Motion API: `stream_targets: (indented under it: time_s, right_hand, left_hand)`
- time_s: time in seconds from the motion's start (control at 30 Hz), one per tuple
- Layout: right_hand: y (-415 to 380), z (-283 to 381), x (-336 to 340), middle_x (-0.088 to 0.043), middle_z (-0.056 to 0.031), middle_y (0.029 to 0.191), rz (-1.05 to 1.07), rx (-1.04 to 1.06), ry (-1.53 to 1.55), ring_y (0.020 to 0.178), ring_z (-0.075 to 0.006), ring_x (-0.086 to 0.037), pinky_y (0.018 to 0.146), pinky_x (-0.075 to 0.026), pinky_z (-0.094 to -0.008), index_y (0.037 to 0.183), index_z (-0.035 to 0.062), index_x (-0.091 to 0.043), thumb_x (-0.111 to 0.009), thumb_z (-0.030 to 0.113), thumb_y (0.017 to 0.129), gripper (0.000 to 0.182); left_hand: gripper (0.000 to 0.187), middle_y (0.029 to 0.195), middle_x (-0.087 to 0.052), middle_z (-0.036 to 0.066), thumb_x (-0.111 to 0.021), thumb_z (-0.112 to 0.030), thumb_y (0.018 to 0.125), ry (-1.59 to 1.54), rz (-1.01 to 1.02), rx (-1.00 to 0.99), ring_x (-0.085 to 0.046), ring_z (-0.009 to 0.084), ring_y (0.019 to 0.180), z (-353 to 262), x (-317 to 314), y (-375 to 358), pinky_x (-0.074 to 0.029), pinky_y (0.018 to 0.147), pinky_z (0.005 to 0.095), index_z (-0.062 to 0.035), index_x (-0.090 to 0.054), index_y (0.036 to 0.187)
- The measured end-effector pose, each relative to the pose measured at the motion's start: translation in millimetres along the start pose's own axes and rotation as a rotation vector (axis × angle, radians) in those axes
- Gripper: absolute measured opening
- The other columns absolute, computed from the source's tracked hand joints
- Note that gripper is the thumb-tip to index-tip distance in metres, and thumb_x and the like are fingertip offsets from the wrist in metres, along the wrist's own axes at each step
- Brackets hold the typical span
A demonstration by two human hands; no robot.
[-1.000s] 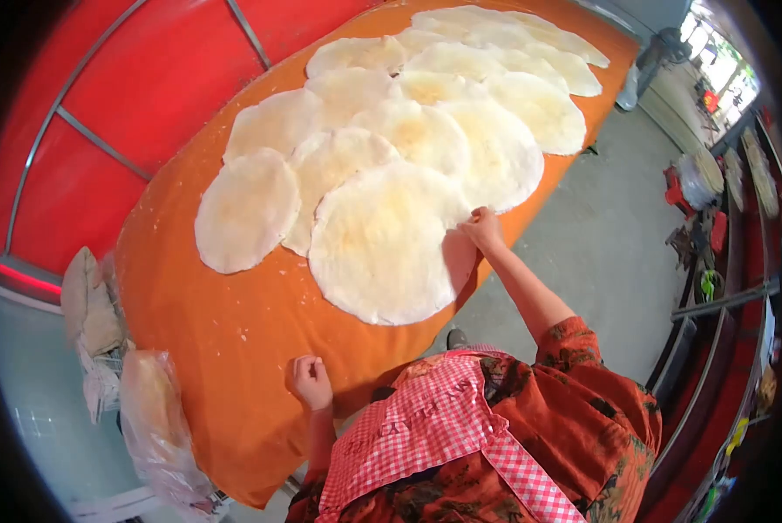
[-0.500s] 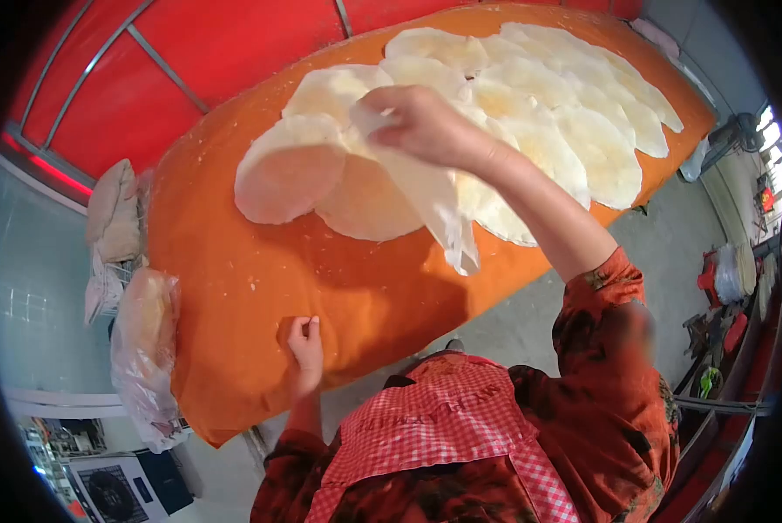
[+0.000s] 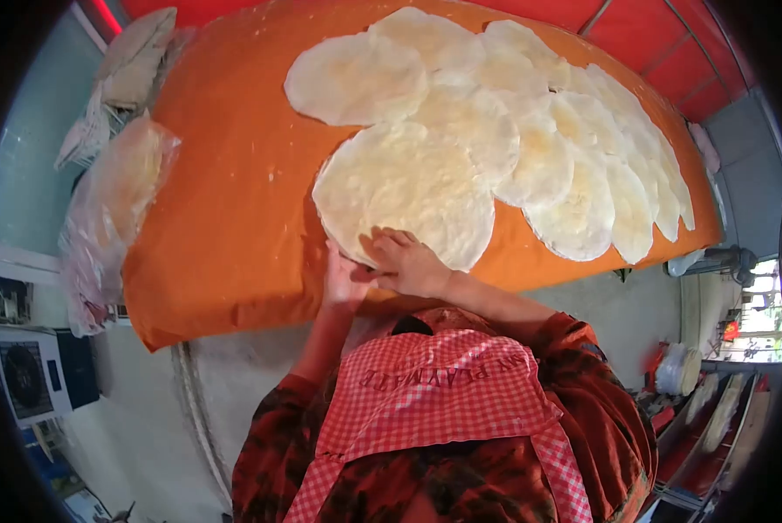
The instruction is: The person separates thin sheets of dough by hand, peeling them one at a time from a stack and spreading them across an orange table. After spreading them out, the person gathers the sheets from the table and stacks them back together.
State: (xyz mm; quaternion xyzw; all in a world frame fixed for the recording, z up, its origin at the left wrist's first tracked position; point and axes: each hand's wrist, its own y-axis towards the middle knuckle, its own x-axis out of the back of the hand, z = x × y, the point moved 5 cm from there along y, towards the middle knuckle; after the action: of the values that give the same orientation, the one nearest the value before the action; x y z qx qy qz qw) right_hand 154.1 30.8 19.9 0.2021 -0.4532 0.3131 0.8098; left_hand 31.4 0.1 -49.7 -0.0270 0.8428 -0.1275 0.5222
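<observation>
A thin round dough sheet [image 3: 408,187], pale and slightly bubbled, lies flat at the near edge of the orange-covered table. At its near left rim is my left hand [image 3: 345,279], palm partly turned up, closed on the edge; some of its fingers are hidden. My right hand [image 3: 413,266] rests on the sheet's near part, touching the left hand. Its fingers are apart and laid on the surface. Behind, another round sheet [image 3: 356,78] overlaps its neighbours, and several more overlapping sheets [image 3: 574,209] spread to the right.
An orange cloth [image 3: 225,192] covers the table, with small pale crumbs on it. A clear plastic bag [image 3: 112,209] with pale contents hangs at the left edge, below a folded cloth [image 3: 138,52]. A fan-fronted white appliance [image 3: 25,375] stands on the floor.
The sheet that hung from my right hand now lies flat at the table's near edge. My right hand came down toward me; my left hand moved to the sheet's rim. The view has shifted.
</observation>
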Motion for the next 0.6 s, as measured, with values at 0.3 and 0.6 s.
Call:
stream_targets:
  time_s: [0.3, 0.6]
  right_hand:
    - [10, -4, 1, -0.042, -0.0234, 0.137, 0.036, -0.252, 0.289, 0.129, -0.0391, -0.037, 0.106, -0.033, -0.0429, 0.137, 0.0001, -0.037, -0.053, 0.054, 0.086, 0.076]
    - [18, -21, -2, -0.058, -0.0257, 0.117, -0.092, -0.224, 0.395, 0.111, -0.0380, -0.055, 0.095, -0.043, -0.0398, 0.129, -0.0014, -0.045, -0.061, 0.038, 0.085, 0.062]
  left_hand:
    - [0.035, 0.121, -0.057, 0.004, -0.047, -0.027, 0.098, 0.014, 0.020, 0.039, -0.056, 0.0186, 0.110, -15, -11, 7, -0.048, 0.089, 0.0383, -0.0117, -0.049, 0.129]
    - [0.029, 0.113, -0.059, 0.006, -0.048, -0.011, 0.094, 0.200, -0.055, -0.043, -0.059, 0.0209, 0.103, -8, 4, 15, -0.052, 0.084, 0.0412, -0.0084, -0.050, 0.123]
